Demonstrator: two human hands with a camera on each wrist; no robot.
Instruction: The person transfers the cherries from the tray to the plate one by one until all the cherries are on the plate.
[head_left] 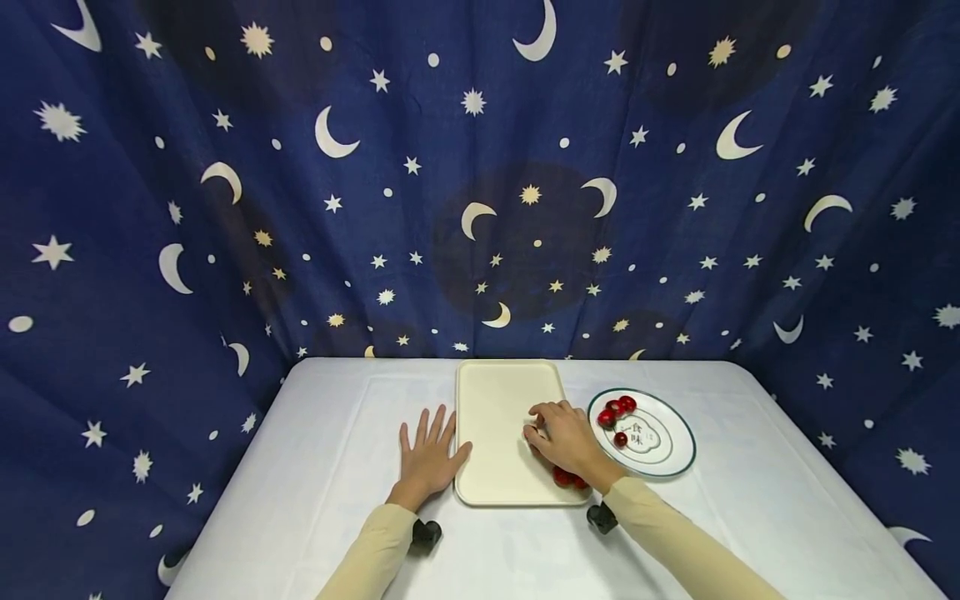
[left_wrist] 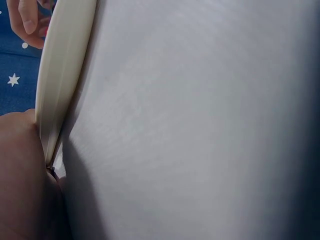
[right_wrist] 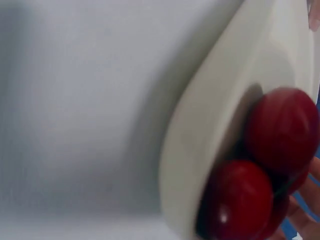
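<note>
My left hand [head_left: 427,462] lies flat with spread fingers on the white cloth, its thumb touching the left rim of a cream tray [head_left: 498,433]. Over the tray's right side, my right hand [head_left: 568,437] bends its fingers, thumb and index apart. Red cherries [head_left: 567,477] lie in the tray's near right corner, partly under that hand. The right wrist view shows these cherries [right_wrist: 240,200] large, with fingers [right_wrist: 309,200] close behind them. A bit of red shows by the right fingertips in the left wrist view; whether they grip a cherry is hidden.
Right of the tray stands a white plate [head_left: 671,442] with a dark green rim, several cherries [head_left: 617,408] on its left part. A white cloth [head_left: 330,483] covers the table. Behind it hangs a blue curtain [head_left: 420,225] with moons and stars.
</note>
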